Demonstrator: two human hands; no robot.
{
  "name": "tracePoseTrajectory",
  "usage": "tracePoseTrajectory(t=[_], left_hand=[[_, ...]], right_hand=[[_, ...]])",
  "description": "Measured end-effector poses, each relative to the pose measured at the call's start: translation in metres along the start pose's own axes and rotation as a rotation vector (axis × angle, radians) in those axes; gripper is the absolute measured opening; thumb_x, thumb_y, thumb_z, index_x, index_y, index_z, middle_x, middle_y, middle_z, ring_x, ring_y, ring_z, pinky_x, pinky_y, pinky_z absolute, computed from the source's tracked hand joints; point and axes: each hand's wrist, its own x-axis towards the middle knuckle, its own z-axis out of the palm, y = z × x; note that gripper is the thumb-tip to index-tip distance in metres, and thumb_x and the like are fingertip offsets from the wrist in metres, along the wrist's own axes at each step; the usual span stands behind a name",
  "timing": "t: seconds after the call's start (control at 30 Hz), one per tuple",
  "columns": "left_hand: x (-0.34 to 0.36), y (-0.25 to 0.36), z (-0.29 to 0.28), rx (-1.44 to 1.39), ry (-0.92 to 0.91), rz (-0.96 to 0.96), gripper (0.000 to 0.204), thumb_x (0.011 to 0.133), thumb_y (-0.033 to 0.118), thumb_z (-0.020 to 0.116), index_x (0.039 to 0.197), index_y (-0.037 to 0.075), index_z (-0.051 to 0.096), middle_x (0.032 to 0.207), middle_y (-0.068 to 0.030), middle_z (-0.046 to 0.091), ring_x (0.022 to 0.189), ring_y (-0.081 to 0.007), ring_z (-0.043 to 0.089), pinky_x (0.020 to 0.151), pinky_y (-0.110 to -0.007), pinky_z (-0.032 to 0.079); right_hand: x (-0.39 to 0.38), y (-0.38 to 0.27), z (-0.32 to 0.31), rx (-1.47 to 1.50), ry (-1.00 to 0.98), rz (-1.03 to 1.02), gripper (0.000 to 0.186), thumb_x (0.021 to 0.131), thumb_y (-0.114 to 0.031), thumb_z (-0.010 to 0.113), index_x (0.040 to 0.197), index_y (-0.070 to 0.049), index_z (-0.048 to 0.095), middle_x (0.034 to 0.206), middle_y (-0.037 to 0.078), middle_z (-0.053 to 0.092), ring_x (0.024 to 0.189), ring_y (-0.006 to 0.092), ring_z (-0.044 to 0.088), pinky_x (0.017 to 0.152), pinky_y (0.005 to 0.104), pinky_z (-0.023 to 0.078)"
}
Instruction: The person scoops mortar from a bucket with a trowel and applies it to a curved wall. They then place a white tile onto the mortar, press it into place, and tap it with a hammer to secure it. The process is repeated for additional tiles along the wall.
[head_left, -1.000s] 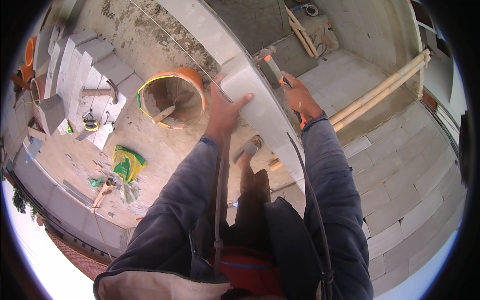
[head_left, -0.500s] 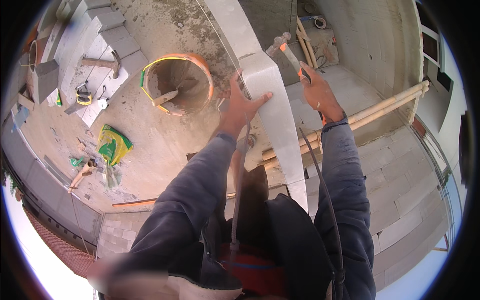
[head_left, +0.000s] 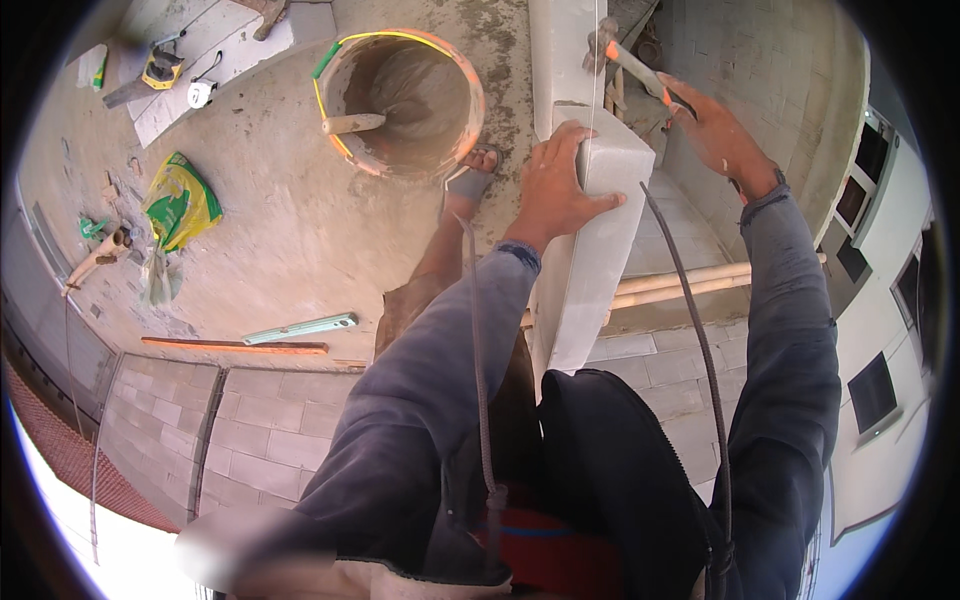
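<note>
A pale grey concrete block (head_left: 622, 160) sits at the end of a narrow wall top. My left hand (head_left: 562, 195) lies against its left side, thumb and fingers spread over the edge. A taut string (head_left: 597, 95) runs beside the block, close to my fingertips. My right hand (head_left: 722, 138) is wrapped round the handle of a hammer (head_left: 640, 70). The hammer's head is raised beyond the far end of the block, over the wall top (head_left: 560, 60). I cannot tell whether it touches anything.
On the left floor stands an orange bucket (head_left: 400, 105) of mortar, with a wooden-handled tool (head_left: 352, 124) in it. Farther left are a green-yellow sack (head_left: 180, 205), a tape measure (head_left: 202, 92) and a hand saw (head_left: 130, 93). A level (head_left: 300, 328) lies nearer. Bamboo poles (head_left: 680, 285) cross on the right.
My view has shifted and turned, so the wall now runs more upright. My left hand stays on the block with its fingers nearer the far edge. The hammer remains raised in my right hand.
</note>
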Motion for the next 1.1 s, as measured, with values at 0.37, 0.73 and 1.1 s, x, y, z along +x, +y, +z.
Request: tracePoseTrajectory(t=[0.37, 0.73, 1.1], left_hand=[[-0.003, 0.011, -0.008, 0.135, -0.009, -0.082, 0.103, 0.065, 0.055, 0.097, 0.149, 0.018, 0.05, 0.155, -0.0054, 0.052, 0.134, -0.0363, 0.052, 0.109, -0.059, 0.035], [0.022, -0.019, -0.004, 0.357, -0.032, 0.226, 0.1, 0.078, 0.06, 0.092, 0.145, 0.0, 0.048, 0.153, -0.0294, 0.05, 0.152, -0.0443, 0.039, 0.126, -0.059, 0.026], [0.027, -0.025, -0.002, -0.054, -0.142, 0.209, 0.081, 0.088, 0.05, 0.09, 0.14, -0.001, 0.054, 0.118, -0.0179, 0.071, 0.101, -0.0296, 0.076, 0.087, -0.039, 0.063]], right_hand=[[0.016, -0.017, 0.0, 0.104, 0.16, 0.086, 0.052, 0.113, -0.029, 0.049, 0.164, -0.021, 0.047, 0.144, 0.023, 0.067, 0.13, 0.0454, 0.065, 0.11, 0.0493, 0.051], [-0.11, -0.028, 0.08, 0.27, 0.326, 0.312, 0.038, 0.111, -0.027, 0.055, 0.142, -0.006, 0.06, 0.125, 0.025, 0.073, 0.116, 0.0458, 0.069, 0.097, 0.0501, 0.054], [-0.308, -0.042, 0.269, 0.812, 0.572, 0.356, 0.042, 0.116, -0.038, 0.049, 0.128, 0.0, 0.059, 0.087, 0.015, 0.065, 0.075, 0.0273, 0.063, 0.07, 0.0416, 0.051]])
